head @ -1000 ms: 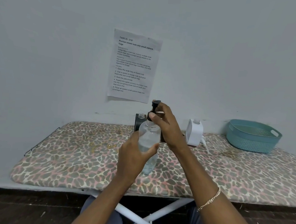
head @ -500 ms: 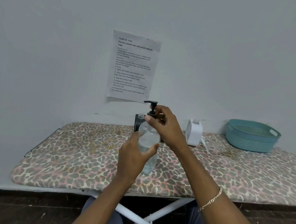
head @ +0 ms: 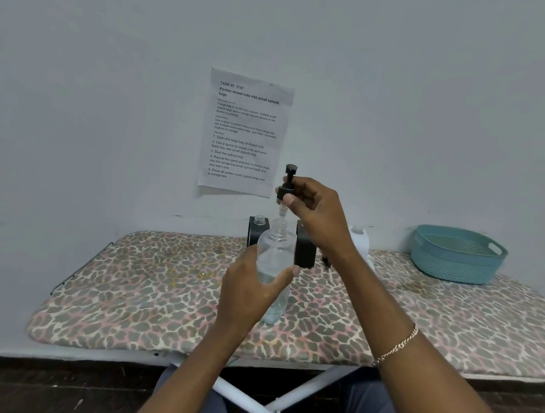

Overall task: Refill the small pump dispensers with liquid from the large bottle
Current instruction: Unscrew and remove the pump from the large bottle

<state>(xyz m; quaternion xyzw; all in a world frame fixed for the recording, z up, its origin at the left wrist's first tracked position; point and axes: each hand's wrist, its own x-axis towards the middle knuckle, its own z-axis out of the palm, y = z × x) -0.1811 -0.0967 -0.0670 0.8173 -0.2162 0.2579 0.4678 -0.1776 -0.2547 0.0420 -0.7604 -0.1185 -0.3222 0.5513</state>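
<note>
Far left of the leopard-print ironing board is bare, nothing to avoid there. My left hand is clenched around the middle of the clear bottle, which stands upright on the board, bottom touching the cover, liquid visible in the lower part. Behind it against the wall, a black dispenser with an open clear neck sits just left of the bottle, and a second black dispenser just right of it, partly hidden by my arm.

My right hand pinches the black pump head at its collar, raised above the bottle's open neck, with the dip tube hanging down into or just over the mouth; cannot tell how much tube remains inside.

Step in hand, as I judge it: pulling the pump clear of the bottle. To do it well I hold the left grip firm and low so the bottle does not tip, lift the pump straight up along the neck axis until the tube end is free, and pause over the mouth so drips fall back in. Dragging sideways early could tilt the bottle or flick liquid onto the cover.

Further right, a white object sits by the wall, mostly behind my wrist, and a teal basket rests at the board's right end, well apart.
</note>
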